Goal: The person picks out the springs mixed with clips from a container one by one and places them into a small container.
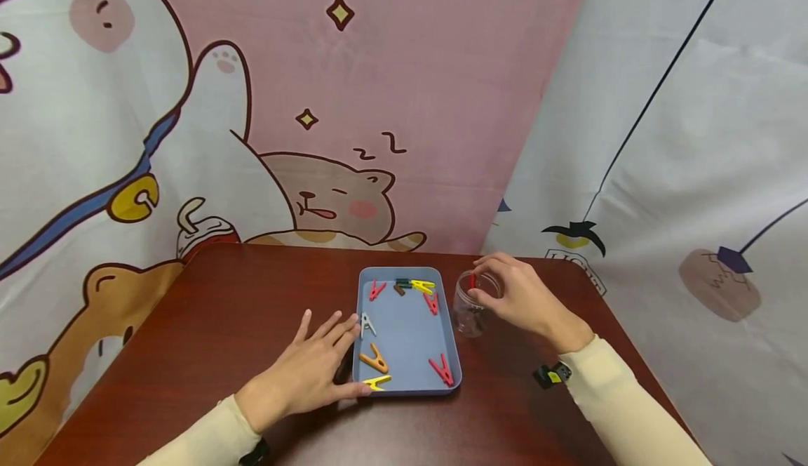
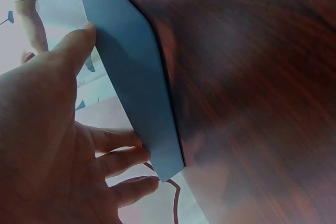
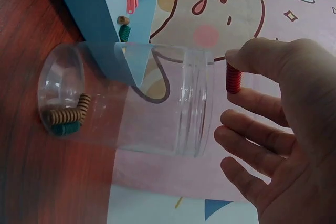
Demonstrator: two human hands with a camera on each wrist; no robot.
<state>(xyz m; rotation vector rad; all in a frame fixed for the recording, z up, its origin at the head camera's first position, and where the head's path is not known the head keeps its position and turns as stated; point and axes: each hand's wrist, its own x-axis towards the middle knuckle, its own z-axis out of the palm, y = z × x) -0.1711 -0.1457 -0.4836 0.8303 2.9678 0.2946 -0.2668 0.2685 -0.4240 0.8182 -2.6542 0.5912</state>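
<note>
On the dark red-brown table with a glossy wood grain, I observe a shallow blue-grey tray, rectangular, smooth-walled, with rounded corners. Just to its right stands a clear, smooth, cylindrical jar, upright and lidless, with a ridged neck. At its base lie two tan ribbed cylinders and one green ribbed cylinder.

Tray contents: a white clip, an orange clip, red clips and yellow clips, all V-shaped. Near the far wall lie a dark green ribbed cylinder and a small brown piece.

Right hand: thumb and index finger are nearly closed, pinching a short red ribbed cylinder by its ends. The remaining fingers extend, slightly bent. I read the red cylinder as above the jar's mouth, outside the jar and apart from its rim.

Left hand: spread, with the thumb well away from the fingers. Fingertips touch the tray's left wall; the thumb tip lies at its near left corner.
</note>
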